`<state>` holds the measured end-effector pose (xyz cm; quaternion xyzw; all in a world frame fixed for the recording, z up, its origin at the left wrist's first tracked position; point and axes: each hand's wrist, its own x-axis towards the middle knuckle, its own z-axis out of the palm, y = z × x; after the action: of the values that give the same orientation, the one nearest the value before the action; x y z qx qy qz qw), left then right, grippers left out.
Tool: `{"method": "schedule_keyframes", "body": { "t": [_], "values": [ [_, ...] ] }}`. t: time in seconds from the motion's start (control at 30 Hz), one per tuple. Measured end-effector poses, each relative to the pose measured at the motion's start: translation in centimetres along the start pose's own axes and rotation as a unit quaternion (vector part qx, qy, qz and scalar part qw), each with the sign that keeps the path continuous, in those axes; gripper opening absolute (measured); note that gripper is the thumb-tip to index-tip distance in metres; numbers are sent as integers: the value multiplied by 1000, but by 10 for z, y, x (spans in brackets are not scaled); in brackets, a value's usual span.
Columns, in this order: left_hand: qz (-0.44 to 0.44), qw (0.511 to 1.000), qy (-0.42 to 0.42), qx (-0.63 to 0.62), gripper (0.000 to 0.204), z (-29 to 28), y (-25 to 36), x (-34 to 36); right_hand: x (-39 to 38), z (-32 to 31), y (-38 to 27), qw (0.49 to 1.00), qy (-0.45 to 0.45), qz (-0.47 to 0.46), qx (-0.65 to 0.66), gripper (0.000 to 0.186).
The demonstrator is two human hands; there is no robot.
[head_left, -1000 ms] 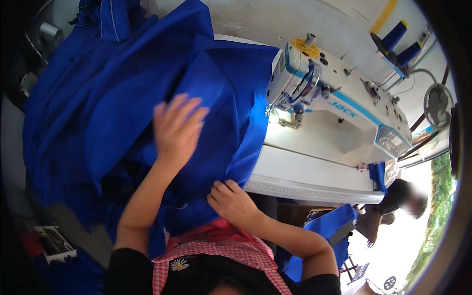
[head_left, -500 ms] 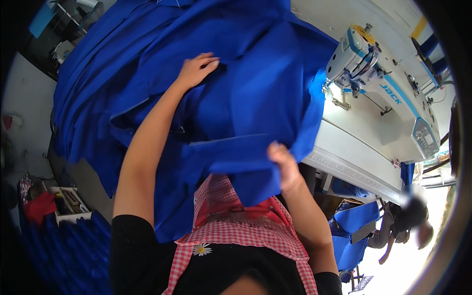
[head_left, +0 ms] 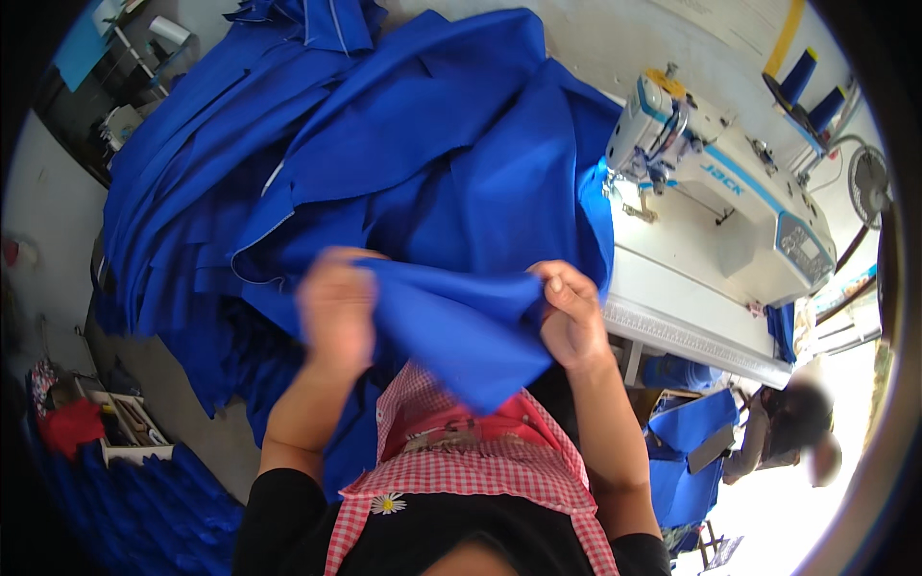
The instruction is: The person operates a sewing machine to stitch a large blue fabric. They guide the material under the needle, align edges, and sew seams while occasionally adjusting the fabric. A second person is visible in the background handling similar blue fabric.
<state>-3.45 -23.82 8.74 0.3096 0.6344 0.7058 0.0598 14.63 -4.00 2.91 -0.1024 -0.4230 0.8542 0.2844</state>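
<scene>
A piece of blue fabric (head_left: 451, 331) stretches between my hands in front of the apron, its lower part hanging in a point. My right hand (head_left: 573, 319) pinches the fabric's right end with the thumb on top. At the other end my left hand (head_left: 336, 315) is closed on the cloth, though motion blurs its fingers. Beyond both hands, a big heap of blue fabric (head_left: 413, 125) covers the table, with pale stitched edges in places. The heap reaches right up to the needle area of a white and blue sewing machine (head_left: 725, 187).
Dark blue thread cones (head_left: 799, 77) stand behind the machine, near a small fan (head_left: 869, 184). A box of tools (head_left: 134, 422) and more blue cloth (head_left: 134, 504) lie lower left. Another person (head_left: 792, 422) is at the right, beyond stacked blue pieces (head_left: 687, 451).
My left hand has come off the heap, back toward me, and taken hold of the fabric's left end. The right hand stays on its end, slightly raised. The view has shifted a little.
</scene>
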Motion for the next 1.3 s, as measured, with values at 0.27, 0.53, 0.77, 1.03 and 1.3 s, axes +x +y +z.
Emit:
{"method": "schedule_keyframes", "body": {
  "t": [0.27, 0.53, 0.77, 1.03, 1.3],
  "values": [
    [417, 877, 42, 236, 37, -76, 99, -14, 12, 74, -51, 793, -41, -347, -499, 27],
    [488, 764, -236, 349, 19, -74, 160, -25, 53, 36, -26, 733, -83, -365, -568, 23],
    [515, 555, -633, 158, 9, -13, 169, -21, -59, 16, -48, 623, -174, -380, -661, 16],
    [49, 598, -799, -29, 18, 123, 54, 5, -161, 15, 9, 733, -77, -247, -629, 22],
    [316, 786, -457, 271, 41, 189, -87, 16, -146, -9, 39, 769, -28, -220, -599, 29]
  ]
}}
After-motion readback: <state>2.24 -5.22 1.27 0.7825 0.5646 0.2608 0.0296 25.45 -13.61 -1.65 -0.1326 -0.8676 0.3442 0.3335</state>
